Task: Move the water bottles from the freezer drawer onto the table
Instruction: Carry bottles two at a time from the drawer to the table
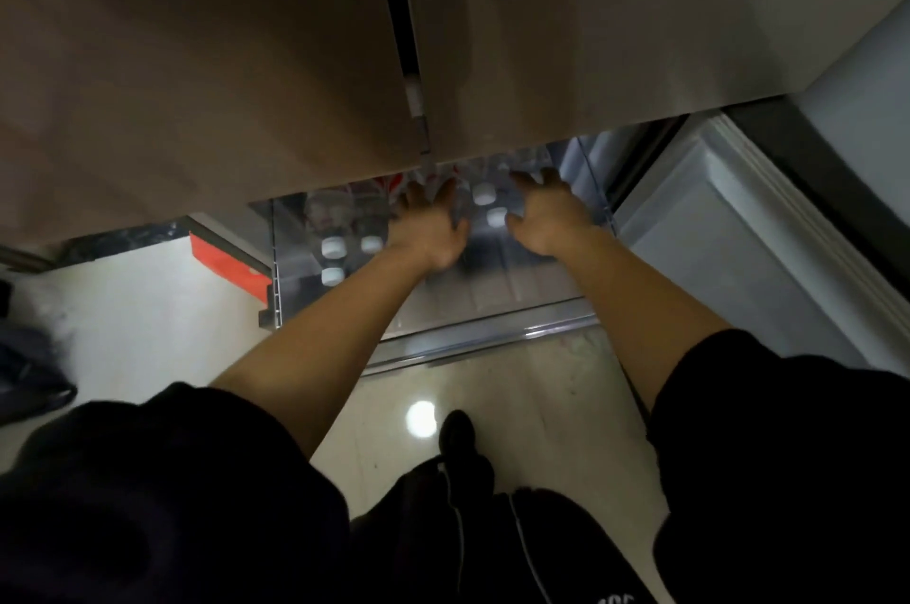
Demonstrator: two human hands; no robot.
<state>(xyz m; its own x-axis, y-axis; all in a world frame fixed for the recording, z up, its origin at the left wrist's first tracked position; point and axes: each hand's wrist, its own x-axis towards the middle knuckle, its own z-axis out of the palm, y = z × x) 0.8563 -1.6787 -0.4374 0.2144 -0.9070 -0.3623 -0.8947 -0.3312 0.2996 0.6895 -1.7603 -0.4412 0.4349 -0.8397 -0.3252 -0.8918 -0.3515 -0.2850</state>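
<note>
I am bent over the open freezer drawer (492, 332), both arms reaching down into it, and what matters is the pair of bottles between my hands. Two white caps show in the gap, one just beyond the other: the far cap (484, 193) and the near cap (497, 216). These bottles (480, 202) stand upright, long axis running straight up toward me, so I see mostly caps and little of the clear bodies. My left hand (427, 221) is spread, fingers pointing away from me, just to the left of the caps; I cannot tell if it already touches a bottle wall. My right hand (544, 214) is also spread, fingers curled a little, just to the right of the same caps and seemingly holding nothing. Both hands are about equally near, the right perhaps a touch closer to the near cap. A second cluster (344, 253) of three capped bottles stands further left in the drawer, beside my left forearm, closer to that arm. The closed fridge doors (246, 61) overhang the far part of the drawer, hiding whatever stands behind. I judge the next grasp should come from the sides, around the bodies below the caps. The table is not in view.
</note>
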